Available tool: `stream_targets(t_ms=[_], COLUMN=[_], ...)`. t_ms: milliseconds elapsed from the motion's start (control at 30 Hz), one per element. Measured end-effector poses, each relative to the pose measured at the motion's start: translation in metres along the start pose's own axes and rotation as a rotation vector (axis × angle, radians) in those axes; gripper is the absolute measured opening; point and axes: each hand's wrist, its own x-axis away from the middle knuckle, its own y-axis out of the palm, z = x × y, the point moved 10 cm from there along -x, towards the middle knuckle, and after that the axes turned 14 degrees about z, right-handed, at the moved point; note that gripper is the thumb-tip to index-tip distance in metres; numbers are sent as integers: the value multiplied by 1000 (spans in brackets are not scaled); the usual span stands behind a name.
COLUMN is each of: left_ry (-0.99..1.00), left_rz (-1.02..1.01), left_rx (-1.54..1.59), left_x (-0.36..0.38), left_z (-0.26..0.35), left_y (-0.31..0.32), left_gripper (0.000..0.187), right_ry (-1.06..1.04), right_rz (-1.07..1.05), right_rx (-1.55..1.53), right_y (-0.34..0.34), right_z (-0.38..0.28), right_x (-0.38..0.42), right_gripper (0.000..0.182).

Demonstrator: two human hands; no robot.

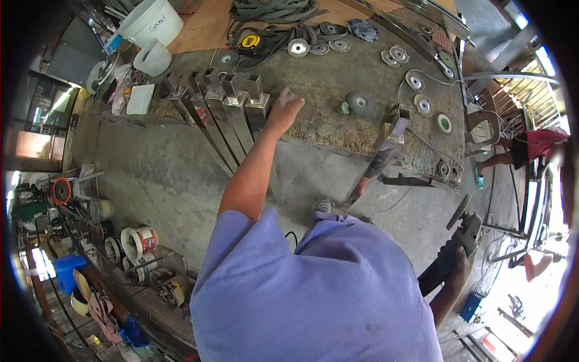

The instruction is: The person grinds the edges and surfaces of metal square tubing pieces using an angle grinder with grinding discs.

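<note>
My left hand is over the workbench's near edge, just right of a row of upright square metal tubes, its fingers apart and nothing in them. Down at the right, my right hand grips a dark angle grinder beside my body, its disc facing up and left. Another metal tube with a shiny end leans against the bench edge, between my two hands. A grey disc lies on the bench behind that tube.
The workbench carries several grinding discs, a tape measure, coiled straps and a white bucket. A person is at the far right. Paint buckets stand on the floor at left. A cable crosses the bench's right side.
</note>
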Motion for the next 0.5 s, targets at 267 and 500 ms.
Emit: stream_targets(t_ms=[267,500], left_ry=[130,375], left_rz=[-416,-251], left_rx=[6,109], left_x=[61,169], left_z=[11,42], left_y=[91,210], left_gripper=[104,102], right_ry=[14,-93], right_rz=[-9,-126], right_rx=[-19,164], right_y=[16,39], right_z=[-3,-38], right_x=[-6,-17], right_gripper=[90,100])
